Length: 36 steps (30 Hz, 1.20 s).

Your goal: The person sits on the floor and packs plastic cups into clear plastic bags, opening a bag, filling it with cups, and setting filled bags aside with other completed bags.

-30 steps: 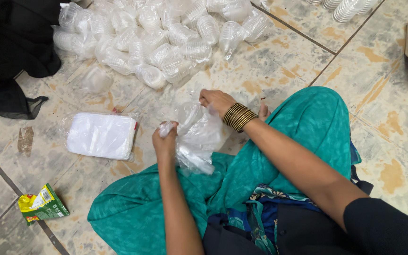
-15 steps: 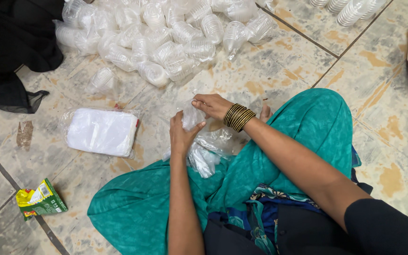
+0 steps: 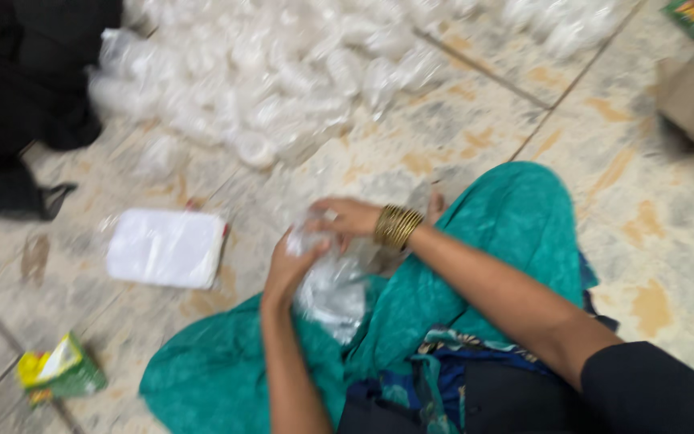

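gripping a clear plastic bag with both hands, the person is sitting on the tiled floor with teal fabric covering the lap. the bag is resting on that fabric, just in front of the body, and is holding pale, translucent contents that the blur is making impossible to identify. the left hand is clasping the upper left edge of the bag, fingers curled closed on the plastic. the right hand is pressing on the top of the bag from above, fingers bent around it; how tightly they are closing is not readable. gold bangles are sitting on the right wrist.

a flat white packet is lying on the floor to the left of the hands, apart from them. a heap of filled clear bags is spreading across the floor farther ahead. a small green and yellow carton is lying near the lower left. dark cloth is occupying the upper left corner.
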{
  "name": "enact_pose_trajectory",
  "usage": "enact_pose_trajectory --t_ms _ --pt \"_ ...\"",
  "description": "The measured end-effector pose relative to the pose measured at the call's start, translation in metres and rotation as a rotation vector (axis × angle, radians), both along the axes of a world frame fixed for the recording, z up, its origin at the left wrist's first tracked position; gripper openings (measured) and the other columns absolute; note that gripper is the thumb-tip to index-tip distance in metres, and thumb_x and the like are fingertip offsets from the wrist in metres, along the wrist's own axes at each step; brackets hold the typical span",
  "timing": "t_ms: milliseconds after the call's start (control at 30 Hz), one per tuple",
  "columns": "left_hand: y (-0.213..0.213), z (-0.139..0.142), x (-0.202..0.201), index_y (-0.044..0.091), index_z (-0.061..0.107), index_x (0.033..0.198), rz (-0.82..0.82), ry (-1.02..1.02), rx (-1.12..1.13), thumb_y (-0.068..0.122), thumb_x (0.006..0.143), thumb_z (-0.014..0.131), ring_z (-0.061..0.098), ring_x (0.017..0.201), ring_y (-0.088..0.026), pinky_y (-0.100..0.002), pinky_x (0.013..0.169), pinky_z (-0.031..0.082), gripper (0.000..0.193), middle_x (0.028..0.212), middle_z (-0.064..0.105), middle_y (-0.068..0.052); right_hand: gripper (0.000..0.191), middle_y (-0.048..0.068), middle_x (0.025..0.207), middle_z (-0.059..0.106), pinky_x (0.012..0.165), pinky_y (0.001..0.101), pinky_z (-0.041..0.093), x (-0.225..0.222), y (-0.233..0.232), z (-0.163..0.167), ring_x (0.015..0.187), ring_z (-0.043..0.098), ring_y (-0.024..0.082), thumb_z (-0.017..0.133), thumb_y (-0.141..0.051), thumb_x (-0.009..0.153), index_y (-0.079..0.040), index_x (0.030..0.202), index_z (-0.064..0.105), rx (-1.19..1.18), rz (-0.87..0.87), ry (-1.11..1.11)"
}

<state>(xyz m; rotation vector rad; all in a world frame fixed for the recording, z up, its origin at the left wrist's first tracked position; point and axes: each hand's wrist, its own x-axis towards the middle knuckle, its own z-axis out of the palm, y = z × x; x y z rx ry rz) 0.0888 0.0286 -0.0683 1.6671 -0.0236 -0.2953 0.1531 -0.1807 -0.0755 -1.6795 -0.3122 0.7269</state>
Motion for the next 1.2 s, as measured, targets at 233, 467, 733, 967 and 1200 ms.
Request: enact_pose_trajectory --t_ms 233,467,733,967,1200 --pt "0.018 0.005 -0.022 0.003 0.075 0.109 -0.090 0.243 0.350 0.030 0.070 0.087 0.072 0.084 -0.019 -0.035 0.076 0.057 0.049 0.094 0.080 -0.009 0.068 0.029 0.145 0.056 0.114 0.0415 0.043 -0.047 0.028 -0.023 0.135 0.055 0.040 0.046 -0.050 0.107 0.004 0.149 0.047 -0.117 0.155 -0.601" --pt "0.028 0.008 -0.026 0.006 0.078 0.106 -0.100 0.197 0.502 0.035 0.063 0.088 0.078 0.085 -0.020 -0.035 0.078 0.058 0.052 0.091 0.084 -0.010 0.062 0.022 0.122 0.062 0.106 0.0427 0.046 -0.062 0.024 0.018 0.119 0.060 0.037 0.045 -0.042 0.106 -0.011 0.159 0.040 -0.051 0.198 -0.573" --pt "0.025 0.021 -0.025 0.005 0.081 0.109 -0.112 0.272 0.759 0.050 0.061 0.086 0.080 0.095 -0.028 -0.040 0.084 0.059 0.067 0.097 0.083 -0.018 0.057 0.020 0.122 0.062 0.104 0.0433 0.046 -0.069 0.030 0.025 0.118 0.060 0.037 0.048 -0.031 0.101 -0.012 0.155 0.045 -0.155 0.204 -0.612" --pt "0.011 0.033 -0.021 0.013 0.065 0.134 0.028 0.226 0.855 0.048 0.058 0.087 0.071 0.112 -0.037 -0.044 0.092 0.056 0.086 0.116 0.075 -0.021 0.060 0.023 0.115 0.059 0.102 0.0436 0.046 -0.073 0.034 0.026 0.112 0.058 0.038 0.048 -0.033 0.099 -0.003 0.151 0.045 -0.219 0.003 -0.612" --pt "0.023 0.017 -0.020 0.013 0.067 0.133 -0.088 0.270 0.847 0.049 0.058 0.087 0.073 0.113 -0.034 -0.041 0.096 0.056 0.086 0.117 0.077 -0.018 0.060 0.023 0.109 0.060 0.099 0.0451 0.046 -0.079 0.038 0.014 0.109 0.058 0.038 0.046 -0.036 0.100 0.001 0.147 0.049 -0.227 0.023 -0.633"
